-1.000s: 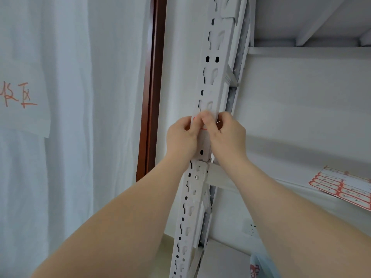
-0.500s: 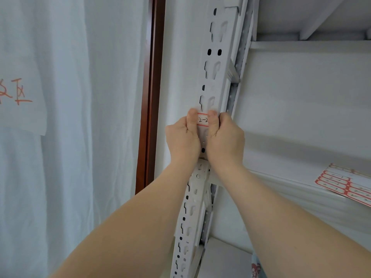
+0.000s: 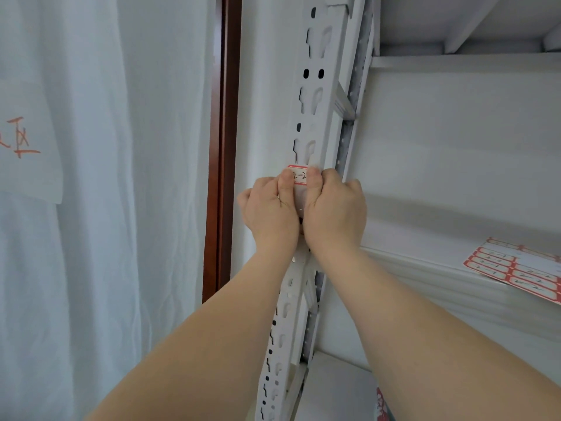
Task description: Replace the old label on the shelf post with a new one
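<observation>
A white slotted shelf post (image 3: 315, 95) runs up the middle of the view. A small red-bordered label (image 3: 299, 176) with handwritten digits lies flat on the post's front face. My left hand (image 3: 270, 214) and my right hand (image 3: 334, 211) wrap the post side by side just below it. Both thumbs press on the label's left and right ends, and only its middle strip shows between them.
A sheet of red-bordered labels (image 3: 516, 273) lies on the white shelf (image 3: 440, 284) at the right. A white curtain (image 3: 91, 208) with red writing hangs at the left beside a dark wooden door frame (image 3: 226, 147). Another shelf board (image 3: 455, 59) sits above.
Both thumbs have slid apart to the label's ends, so its handwritten middle now shows. The hands sit slightly lower around the post.
</observation>
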